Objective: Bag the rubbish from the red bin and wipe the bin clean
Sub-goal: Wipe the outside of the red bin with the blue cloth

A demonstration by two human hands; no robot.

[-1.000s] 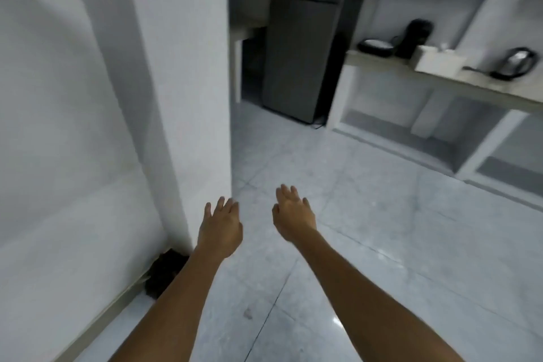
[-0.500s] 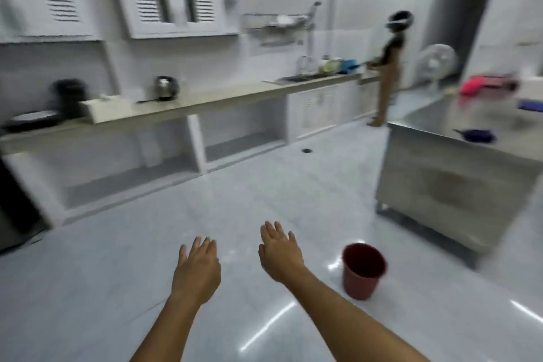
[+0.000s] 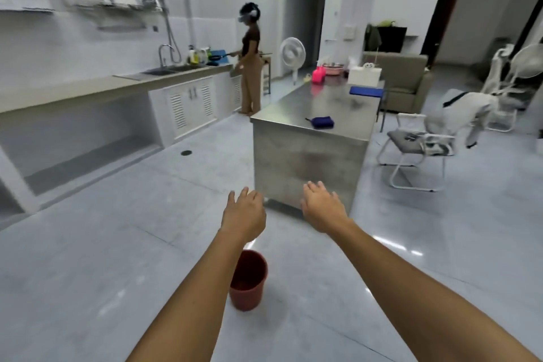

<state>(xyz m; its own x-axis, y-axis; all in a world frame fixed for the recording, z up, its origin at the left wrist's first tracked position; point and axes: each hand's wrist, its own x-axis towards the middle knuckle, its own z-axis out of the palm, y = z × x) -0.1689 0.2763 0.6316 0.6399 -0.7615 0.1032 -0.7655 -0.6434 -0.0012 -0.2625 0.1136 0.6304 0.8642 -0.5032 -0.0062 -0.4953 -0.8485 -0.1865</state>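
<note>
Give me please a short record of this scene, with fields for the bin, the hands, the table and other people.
bin: red bin upright on the floor, partly hidden behind the left forearm; contents unclear
hands: left hand and right hand both open, stretched forward, holding nothing
table: steel table beyond the hands; folded blue cloth on its near end
other person: second person stands at the far counter
task state: bin not yet touched

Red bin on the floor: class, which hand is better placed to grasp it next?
Left hand, probably: the red bin stands right beside its forearm, while the right hand is farther off. Both are empty.
</note>
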